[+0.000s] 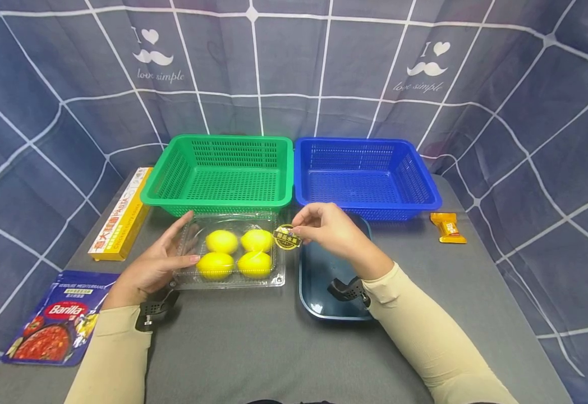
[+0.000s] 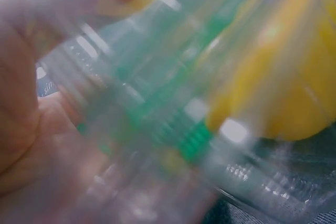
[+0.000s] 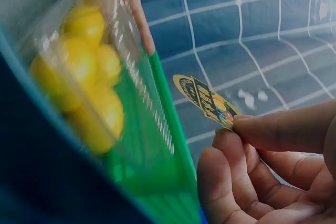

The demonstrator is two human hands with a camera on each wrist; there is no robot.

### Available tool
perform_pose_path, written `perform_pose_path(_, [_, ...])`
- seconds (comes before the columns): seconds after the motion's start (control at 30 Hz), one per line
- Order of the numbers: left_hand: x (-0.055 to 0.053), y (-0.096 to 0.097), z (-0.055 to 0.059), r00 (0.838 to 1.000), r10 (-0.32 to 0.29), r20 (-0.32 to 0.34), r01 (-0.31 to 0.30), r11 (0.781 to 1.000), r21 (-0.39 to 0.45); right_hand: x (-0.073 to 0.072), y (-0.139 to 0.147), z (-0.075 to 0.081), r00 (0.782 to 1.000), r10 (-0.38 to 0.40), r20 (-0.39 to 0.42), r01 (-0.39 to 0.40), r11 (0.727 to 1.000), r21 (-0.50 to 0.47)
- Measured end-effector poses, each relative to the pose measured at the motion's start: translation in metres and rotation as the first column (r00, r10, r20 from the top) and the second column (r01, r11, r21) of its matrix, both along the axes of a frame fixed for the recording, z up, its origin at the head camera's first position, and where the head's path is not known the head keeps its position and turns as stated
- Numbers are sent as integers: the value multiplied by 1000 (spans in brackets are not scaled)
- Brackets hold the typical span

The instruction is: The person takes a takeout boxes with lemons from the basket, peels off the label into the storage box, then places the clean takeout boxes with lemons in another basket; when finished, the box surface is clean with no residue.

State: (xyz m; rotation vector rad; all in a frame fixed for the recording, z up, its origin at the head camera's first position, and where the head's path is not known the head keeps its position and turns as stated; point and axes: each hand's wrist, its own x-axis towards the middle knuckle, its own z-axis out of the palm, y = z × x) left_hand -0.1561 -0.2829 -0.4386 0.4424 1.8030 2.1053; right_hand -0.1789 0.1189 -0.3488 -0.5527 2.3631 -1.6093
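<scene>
A clear plastic fruit box, its lid down, contains several yellow lemons. My left hand grips the box's left end, thumb along the near side and fingers at the far side. Blurred clear plastic and a lemon fill much of the left wrist view. Between thumb and forefinger, my right hand pinches a round black-and-gold sticker by its edge. That sticker overlaps the box's right end in the head view. In the right wrist view it sticks out from the fingertips, with fruit pictured on it.
Behind the box stands a green basket, beside a blue basket. A dark blue tray lies under my right forearm. To the left are a pasta box and a Barilla pouch; an orange-wrapped snack lies right.
</scene>
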Motion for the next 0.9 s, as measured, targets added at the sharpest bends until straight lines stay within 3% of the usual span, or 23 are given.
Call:
perform_pose_path(0.17, [0, 0, 0, 1000, -8, 2, 8, 1000, 10, 0, 26, -8, 999, -34, 19, 34, 999, 15])
perform_pose_path(0.4, [0, 0, 0, 1000, -15, 12, 14, 1000, 27, -1, 59, -22, 1000, 19, -16, -16, 990, 141])
perform_pose_path(0.6, [0, 1, 1, 1000, -16, 14, 15, 999, 28, 0, 74, -31, 994, 92, -61, -65, 935, 348])
perform_pose_path(0.73, [0, 1, 1, 1000, -11, 9, 11, 1000, 23, 1, 75, -36, 989, 138, -57, -102, 904, 414])
perform_pose_path(0.9, [0, 2, 1, 1000, -5, 5, 5, 1000, 11, 2, 72, -44, 977, 162, -139, -75, 870, 488])
